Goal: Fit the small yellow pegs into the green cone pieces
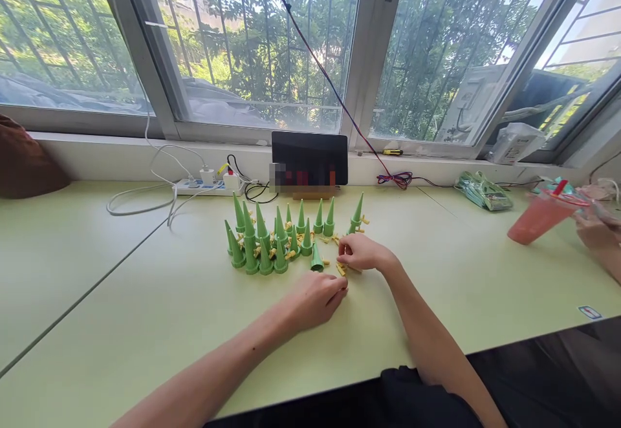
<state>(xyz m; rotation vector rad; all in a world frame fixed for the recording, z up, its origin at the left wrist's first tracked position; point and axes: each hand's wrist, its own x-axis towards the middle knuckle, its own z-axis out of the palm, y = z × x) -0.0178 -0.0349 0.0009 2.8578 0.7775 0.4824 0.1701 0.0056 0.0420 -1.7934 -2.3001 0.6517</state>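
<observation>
Apparently, small yellow pieces (341, 271) are being handled beside a tilted green cone (316, 255) on the tabletop (436, 292). The right hand (361, 252) and left hand (316, 299) are curled; what they grasp, I cannot tell. The next move probably needs gentle precision.

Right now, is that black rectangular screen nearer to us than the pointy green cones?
No, the black rectangular screen stands behind the pointy green cones.

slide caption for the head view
Left hand and right hand near yellow pieces and green cones on a table.
</observation>
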